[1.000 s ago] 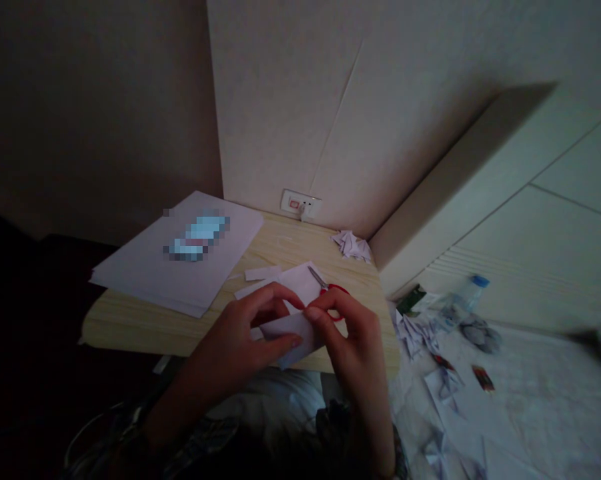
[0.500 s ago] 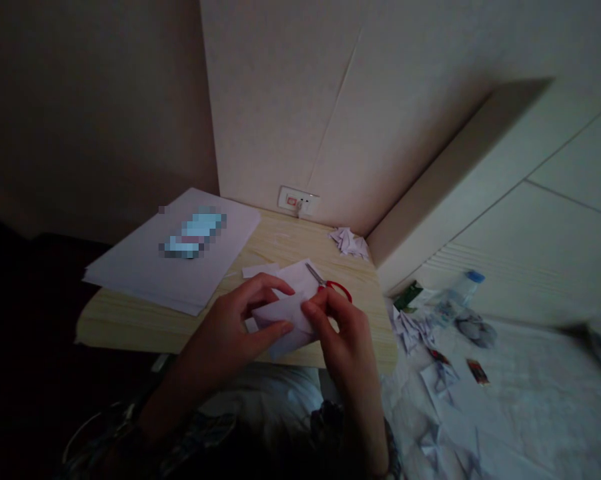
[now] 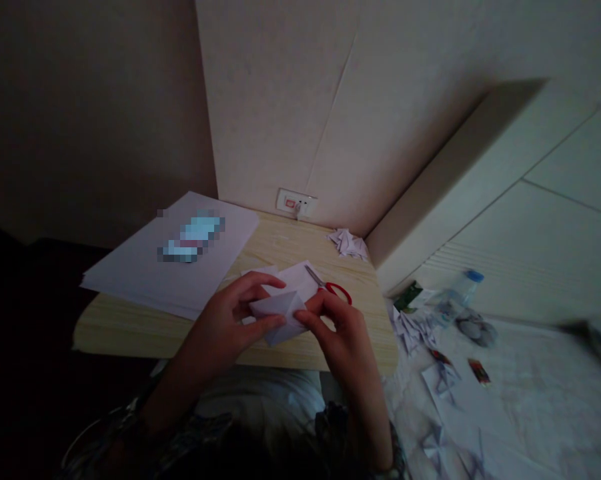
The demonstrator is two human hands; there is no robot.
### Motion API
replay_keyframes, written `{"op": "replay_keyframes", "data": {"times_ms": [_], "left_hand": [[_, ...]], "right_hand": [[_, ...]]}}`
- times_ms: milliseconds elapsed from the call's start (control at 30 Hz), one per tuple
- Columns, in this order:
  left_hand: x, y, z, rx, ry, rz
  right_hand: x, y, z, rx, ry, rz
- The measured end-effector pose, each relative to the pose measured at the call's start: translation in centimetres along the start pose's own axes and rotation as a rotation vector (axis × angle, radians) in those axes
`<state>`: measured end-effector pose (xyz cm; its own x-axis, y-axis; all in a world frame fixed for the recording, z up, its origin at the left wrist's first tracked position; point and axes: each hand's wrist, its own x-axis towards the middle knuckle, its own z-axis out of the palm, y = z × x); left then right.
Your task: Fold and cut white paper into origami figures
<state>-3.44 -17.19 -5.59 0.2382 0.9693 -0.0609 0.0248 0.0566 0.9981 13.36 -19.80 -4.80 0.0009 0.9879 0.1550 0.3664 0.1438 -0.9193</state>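
Observation:
Both hands hold a small white folded paper (image 3: 279, 315) above the near edge of a light wooden table (image 3: 285, 243). My left hand (image 3: 229, 321) pinches its left side between thumb and fingers. My right hand (image 3: 336, 331) grips its right side, fingers curled over the fold. Just behind the hands lie white paper pieces (image 3: 300, 277) and red-handled scissors (image 3: 330, 287).
A stack of white sheets (image 3: 170, 257) covers the table's left part. A crumpled paper clump (image 3: 350, 243) sits at the far right corner below a wall socket (image 3: 295, 202). To the right, a bed holds folded paper bits (image 3: 413, 327), a plastic bottle (image 3: 463, 290) and small items.
The paper between my hands has been folded smaller, from a wide strip to a pointed shape. Both hands have drawn slightly closer together.

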Motion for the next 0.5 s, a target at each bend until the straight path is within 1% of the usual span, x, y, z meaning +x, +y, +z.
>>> {"op": "replay_keyframes", "data": {"times_ms": [133,333,433,500], "left_hand": [[0.1,0.0,0.3,0.015,0.015,0.043],[0.2,-0.2,0.6,0.013,0.022,0.046],[0.2,-0.2,0.5,0.009,0.082,0.054],[0.2,-0.2,0.4,0.007,0.101,0.055]], "right_hand": [[0.2,0.4,-0.4,0.065,-0.018,0.02],[0.4,0.2,-1.0,-0.053,-0.027,-0.023],[0.5,0.5,-1.1,-0.027,-0.078,-0.017],[0.5,0.7,-1.1,-0.021,-0.092,-0.006]]}}
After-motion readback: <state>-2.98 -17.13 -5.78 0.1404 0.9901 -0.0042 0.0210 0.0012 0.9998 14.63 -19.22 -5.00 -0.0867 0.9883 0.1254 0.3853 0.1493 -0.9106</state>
